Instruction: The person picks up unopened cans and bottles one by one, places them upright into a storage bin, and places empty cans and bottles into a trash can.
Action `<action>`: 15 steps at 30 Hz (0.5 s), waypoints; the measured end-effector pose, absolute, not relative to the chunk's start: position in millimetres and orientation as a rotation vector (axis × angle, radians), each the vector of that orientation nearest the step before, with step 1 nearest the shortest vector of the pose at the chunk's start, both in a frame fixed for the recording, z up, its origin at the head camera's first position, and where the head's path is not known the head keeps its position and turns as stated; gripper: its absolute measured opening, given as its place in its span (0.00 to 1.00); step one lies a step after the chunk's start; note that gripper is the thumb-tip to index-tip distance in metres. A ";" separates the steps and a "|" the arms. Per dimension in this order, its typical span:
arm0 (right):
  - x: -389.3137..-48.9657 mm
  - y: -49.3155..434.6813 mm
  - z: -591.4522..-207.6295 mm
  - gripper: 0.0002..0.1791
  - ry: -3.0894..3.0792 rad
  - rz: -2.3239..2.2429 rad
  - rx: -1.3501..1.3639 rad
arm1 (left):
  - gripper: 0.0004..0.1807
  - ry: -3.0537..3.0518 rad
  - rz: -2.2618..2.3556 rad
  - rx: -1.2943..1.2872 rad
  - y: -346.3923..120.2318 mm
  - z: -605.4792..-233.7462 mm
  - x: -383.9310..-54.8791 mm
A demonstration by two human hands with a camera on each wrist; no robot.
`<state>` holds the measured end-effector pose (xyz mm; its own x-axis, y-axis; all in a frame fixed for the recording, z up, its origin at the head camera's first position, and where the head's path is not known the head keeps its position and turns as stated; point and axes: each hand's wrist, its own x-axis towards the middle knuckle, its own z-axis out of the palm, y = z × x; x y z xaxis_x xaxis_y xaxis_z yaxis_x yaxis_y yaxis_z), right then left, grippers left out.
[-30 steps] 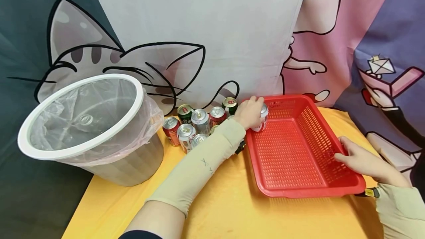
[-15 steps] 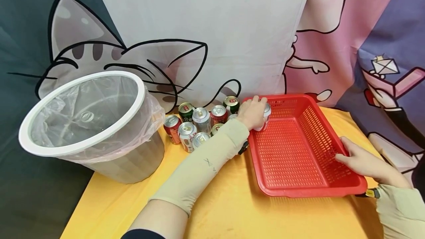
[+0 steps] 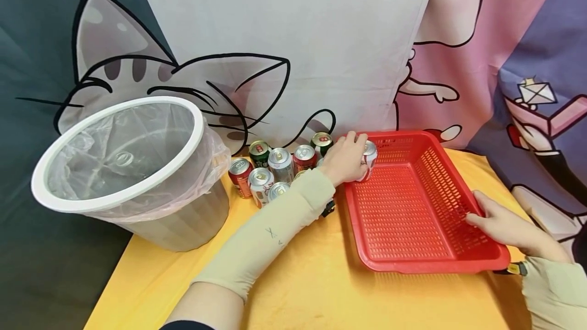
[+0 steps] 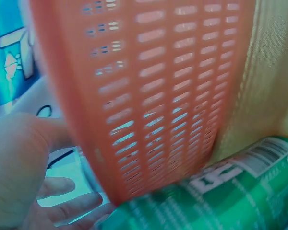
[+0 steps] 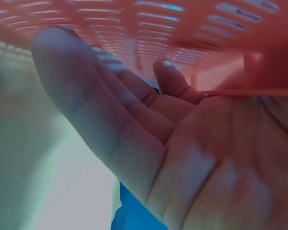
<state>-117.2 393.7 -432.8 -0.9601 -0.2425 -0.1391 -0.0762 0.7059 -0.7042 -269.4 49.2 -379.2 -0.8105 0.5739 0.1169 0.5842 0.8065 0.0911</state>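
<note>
My left hand point(image 3: 346, 162) reaches over the left rim of the red plastic basket point(image 3: 403, 213). Beside its fingertips, inside the basket's back left corner, stands a white and red drink can point(image 3: 370, 159). In the left wrist view the left fingers point(image 4: 69, 208) look fairly straight and hold nothing visible. A green can point(image 4: 230, 191) lies across the foreground there, outside the perforated basket wall. At the basket's right side my right hand point(image 3: 502, 220) grips the rim, thumb on the inside. The right wrist view shows the right fingers point(image 5: 105, 110) along the basket's outer face.
Several drink cans, among them a red one point(image 3: 240, 174) and a silver one point(image 3: 281, 164), stand grouped left of the basket. A lined bin with a white rim point(image 3: 197, 139) stands farther left. Yellow cloth point(image 3: 316, 279) covers the table; a printed curtain point(image 3: 298, 24) hangs behind.
My left hand has shifted slightly left of the can in the basket, and more of that can shows. The right hand keeps its hold on the rim. The head view has swung slightly left.
</note>
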 end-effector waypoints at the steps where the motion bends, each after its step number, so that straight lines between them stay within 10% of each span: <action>1: -116.9 394.4 -432.4 0.23 2.694 -1.096 -0.257 | 0.36 -2.904 -0.176 -0.936 47.1 -377.5 -267.8; 15: -118.1 396.1 -434.2 0.22 2.711 -1.115 -0.293 | 0.43 -2.903 -0.169 -0.933 -19.0 -354.2 -238.2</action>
<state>-118.1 396.1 -434.2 -0.9614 -0.2548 -0.1041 -0.1078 0.6967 -0.7093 -238.2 -19.0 -354.2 -0.8100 0.5746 0.1168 0.5843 0.8077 0.0787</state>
